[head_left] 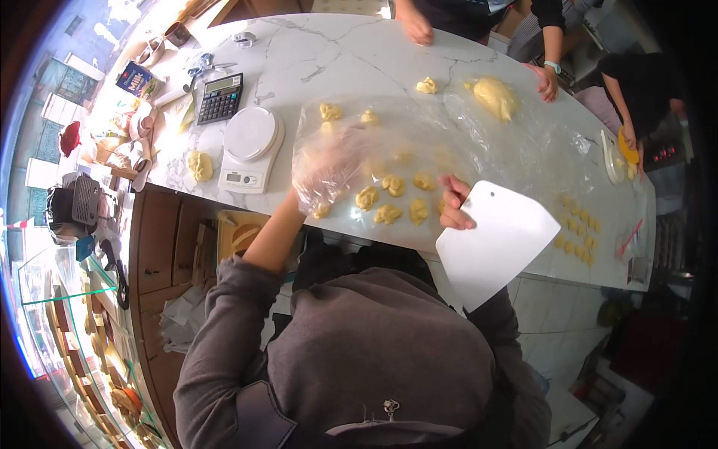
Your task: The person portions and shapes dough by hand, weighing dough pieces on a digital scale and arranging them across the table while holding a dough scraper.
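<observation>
My left hand is under the clear plastic sheet, above the dough pieces; its fingers are blurred through the film. In my right hand is a white scraper, pinched by its edge and tilted over the table's front edge. Several yellow dough pieces lie beneath the sheet between my hands. A white scale with nothing on its round plate stands left of the sheet, with one dough lump beside it. A large dough mass sits farther back by the plastic.
A calculator and a milk carton are at the back left. Co-workers stand across the marble table; one rests a hand on its edge. Rows of small dough pieces and another scale are on the right.
</observation>
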